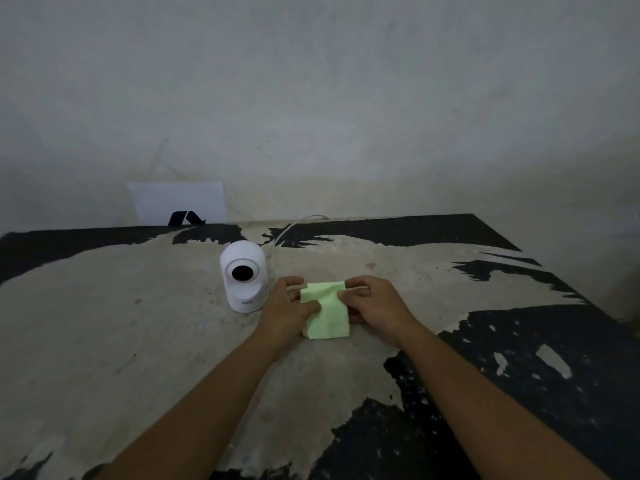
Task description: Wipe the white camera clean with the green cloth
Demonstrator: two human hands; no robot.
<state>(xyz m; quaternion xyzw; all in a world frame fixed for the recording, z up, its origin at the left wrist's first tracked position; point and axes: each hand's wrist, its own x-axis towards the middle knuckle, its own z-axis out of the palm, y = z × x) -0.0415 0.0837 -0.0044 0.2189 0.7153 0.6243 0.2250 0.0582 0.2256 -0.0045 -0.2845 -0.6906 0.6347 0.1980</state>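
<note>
The white camera (243, 276) stands upright on the worn table (104, 323), its round black lens facing me. Just to its right, a light green cloth (327, 311) is held between both hands, folded and hanging down to the tabletop. My left hand (285, 306) pinches the cloth's left edge, close beside the camera's base without touching it. My right hand (375, 303) pinches the cloth's top right corner. Part of the cloth is hidden behind my fingers.
A white cable (294, 226) runs from behind the camera to the table's back edge. A white sheet (178, 202) with a black mark leans against the wall at the back left. The table's right edge slants away at the right.
</note>
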